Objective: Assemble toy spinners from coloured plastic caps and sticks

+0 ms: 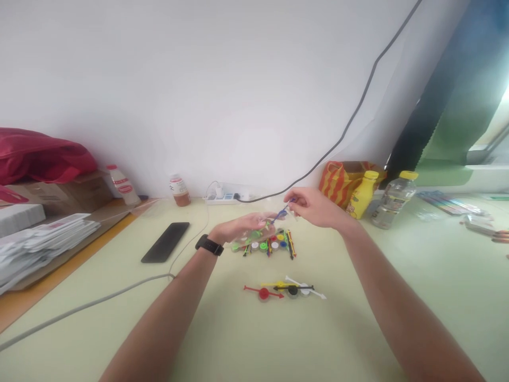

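My left hand [242,225], with a black band on its wrist, holds a clear plastic bag [260,232] with green pieces showing through it. Fingers of my right hand [310,206] pinch the upper end of a blue arrow-shaped piece [280,214] at the bag's right side. Below the hands lie several coloured arrows and round pieces [263,246] in a group. Nearer to me rest a red arrow spinner [264,293], a yellow arrow [274,285], a black arrow spinner [293,289] and a white one [305,289].
A black phone [166,242] and a grey cable [99,302] lie at left. Behind are a power strip [226,198] and two bottles; a striped bag [336,180], yellow bottle [362,195] and clear bottle [392,201] stand right. Another person's fingers [501,236] show at the right edge.
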{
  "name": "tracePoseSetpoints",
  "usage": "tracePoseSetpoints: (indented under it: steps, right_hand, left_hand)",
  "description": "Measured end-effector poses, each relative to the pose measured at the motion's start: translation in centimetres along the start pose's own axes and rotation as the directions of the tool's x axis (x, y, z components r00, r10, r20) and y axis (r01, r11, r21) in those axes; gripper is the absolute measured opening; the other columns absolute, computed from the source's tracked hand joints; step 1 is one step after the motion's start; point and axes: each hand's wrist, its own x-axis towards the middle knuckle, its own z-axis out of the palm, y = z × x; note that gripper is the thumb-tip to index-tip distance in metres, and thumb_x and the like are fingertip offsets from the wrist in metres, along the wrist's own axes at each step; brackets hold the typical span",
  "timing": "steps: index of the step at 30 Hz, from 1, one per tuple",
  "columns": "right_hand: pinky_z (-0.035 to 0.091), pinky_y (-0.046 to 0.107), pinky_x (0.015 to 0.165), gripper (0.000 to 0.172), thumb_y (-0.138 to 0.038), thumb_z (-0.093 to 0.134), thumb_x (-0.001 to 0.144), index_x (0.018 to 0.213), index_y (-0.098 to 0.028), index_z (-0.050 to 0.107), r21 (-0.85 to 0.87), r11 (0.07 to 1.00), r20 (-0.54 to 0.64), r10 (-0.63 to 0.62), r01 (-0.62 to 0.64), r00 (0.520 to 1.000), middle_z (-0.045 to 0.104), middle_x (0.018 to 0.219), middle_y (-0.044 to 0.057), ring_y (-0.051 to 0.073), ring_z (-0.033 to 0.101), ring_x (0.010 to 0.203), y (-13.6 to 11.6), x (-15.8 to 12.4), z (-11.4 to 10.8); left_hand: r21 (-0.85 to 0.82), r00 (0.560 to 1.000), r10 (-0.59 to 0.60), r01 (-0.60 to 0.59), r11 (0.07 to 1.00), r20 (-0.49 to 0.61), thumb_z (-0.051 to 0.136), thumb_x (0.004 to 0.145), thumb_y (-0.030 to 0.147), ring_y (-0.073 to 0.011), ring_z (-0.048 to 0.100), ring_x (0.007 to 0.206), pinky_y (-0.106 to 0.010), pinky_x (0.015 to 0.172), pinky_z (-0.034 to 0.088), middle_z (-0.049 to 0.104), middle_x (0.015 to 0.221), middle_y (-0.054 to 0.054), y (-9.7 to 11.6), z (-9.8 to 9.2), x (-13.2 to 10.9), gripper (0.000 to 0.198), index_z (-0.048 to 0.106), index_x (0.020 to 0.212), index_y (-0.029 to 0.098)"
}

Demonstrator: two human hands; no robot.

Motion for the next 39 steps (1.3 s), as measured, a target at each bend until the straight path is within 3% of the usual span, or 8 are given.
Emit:
tracePoseSetpoints:
  steps: [5, 8, 15, 21, 25, 31, 35, 39]
  right_hand:
    - [0.050, 0.032, 0.071, 0.014, -0.032, 0.063, 0.088, 0.087, -0.021, 0.072, -0.055, 0.996, -0.118, -0.076, 0.070, 0.990, 0.074, 0.088, 0.006, 0.020, 0.065, 0.080, -0.5, 0.0, -0.1]
    - [0.051, 0.034, 0.073, 0.019, -0.035, 0.065, 0.088, 0.088, -0.020, 0.077, -0.013, 0.997, -0.159, -0.080, 0.079, 0.984, 0.076, 0.091, 0.007, 0.021, 0.065, 0.081, -1.0, 0.0, -0.2]
    - [0.051, 0.030, 0.067, 0.022, -0.038, 0.072, 0.081, 0.088, -0.018, 0.076, 0.189, 0.980, -0.072, -0.044, 0.057, 0.996, 0.074, 0.083, 0.006, 0.019, 0.066, 0.076, -1.3, 0.1, 0.5]
    - [0.043, 0.027, 0.057, 0.020, -0.037, 0.071, 0.081, 0.086, -0.019, 0.078, 0.094, 0.995, -0.031, -0.028, 0.031, 0.999, 0.072, 0.077, 0.003, 0.016, 0.058, 0.069, -0.8, 0.4, 1.2]
    - [0.045, 0.028, 0.061, 0.018, -0.032, 0.067, 0.082, 0.088, -0.020, 0.079, 0.045, 0.998, -0.012, -0.041, 0.042, 0.999, 0.075, 0.082, 0.003, 0.017, 0.060, 0.071, -0.7, 0.5, 1.2]
    - [0.045, 0.027, 0.061, 0.013, -0.026, 0.067, 0.080, 0.083, -0.018, 0.077, -0.022, 0.999, -0.078, -0.035, 0.033, 0.996, 0.072, 0.076, 0.003, 0.017, 0.061, 0.069, -0.7, 0.1, -0.5]
    - [0.046, 0.026, 0.060, 0.016, -0.028, 0.069, 0.081, 0.086, -0.018, 0.078, 0.031, 0.999, -0.079, -0.028, 0.031, 0.997, 0.073, 0.077, 0.004, 0.017, 0.062, 0.070, -0.7, -0.3, -1.6]
    - [0.045, 0.026, 0.060, 0.016, -0.030, 0.071, 0.081, 0.088, -0.019, 0.080, 0.041, 0.999, -0.023, -0.017, 0.018, 1.000, 0.077, 0.084, 0.005, 0.017, 0.064, 0.071, -1.0, -0.3, -1.1]
  left_hand:
    - [-0.010, 1.000, -0.001, 0.001, 1.000, -0.015, 0.060, 0.094, 0.054, -0.0186, 0.052, 0.075, -0.031, 0.070, 0.041, 0.060, 0.098, -0.010, -0.4, -0.1, 0.2, 0.065, 0.052, 0.147, 0.019]
    - [-0.002, 0.999, 0.010, -0.011, 1.000, -0.035, 0.060, 0.095, 0.052, -0.0190, 0.053, 0.076, -0.032, 0.073, 0.043, 0.060, 0.094, -0.008, -0.7, -0.2, 0.3, 0.063, 0.052, 0.147, 0.018]
    - [-0.035, 0.997, 0.042, -0.045, 0.998, -0.063, 0.061, 0.094, 0.055, -0.0184, 0.055, 0.077, -0.031, 0.075, 0.044, 0.062, 0.094, -0.008, -0.9, 0.0, 0.4, 0.065, 0.052, 0.146, 0.017]
    - [-0.032, 0.998, 0.033, -0.034, 0.999, -0.050, 0.062, 0.094, 0.052, -0.0181, 0.055, 0.074, -0.030, 0.071, 0.044, 0.063, 0.086, -0.006, -0.7, 0.2, 0.6, 0.066, 0.051, 0.147, 0.015]
    - [-0.030, 0.997, 0.037, -0.039, 0.999, -0.066, 0.062, 0.095, 0.049, -0.0210, 0.059, 0.085, -0.031, 0.077, 0.045, 0.066, 0.101, -0.010, -1.0, 0.2, 0.6, 0.063, 0.052, 0.148, 0.016]
    - [0.008, 0.994, 0.011, -0.010, 1.000, -0.106, 0.063, 0.095, 0.047, -0.0270, 0.060, 0.110, -0.037, 0.100, 0.042, 0.068, 0.120, -0.012, -1.1, -0.3, 0.3, 0.061, 0.054, 0.148, 0.018]
    - [-0.049, 0.990, -0.045, 0.039, 0.998, -0.134, 0.063, 0.094, 0.050, -0.0268, 0.064, 0.106, -0.037, 0.096, 0.044, 0.067, 0.125, -0.012, -1.3, -0.5, 0.0, 0.064, 0.052, 0.150, 0.022]
    - [-0.021, 0.989, -0.007, 0.004, 1.000, -0.148, 0.063, 0.095, 0.048, -0.0257, 0.064, 0.104, -0.036, 0.095, 0.044, 0.069, 0.124, -0.011, -1.5, -0.4, 0.2, 0.062, 0.053, 0.150, 0.022]
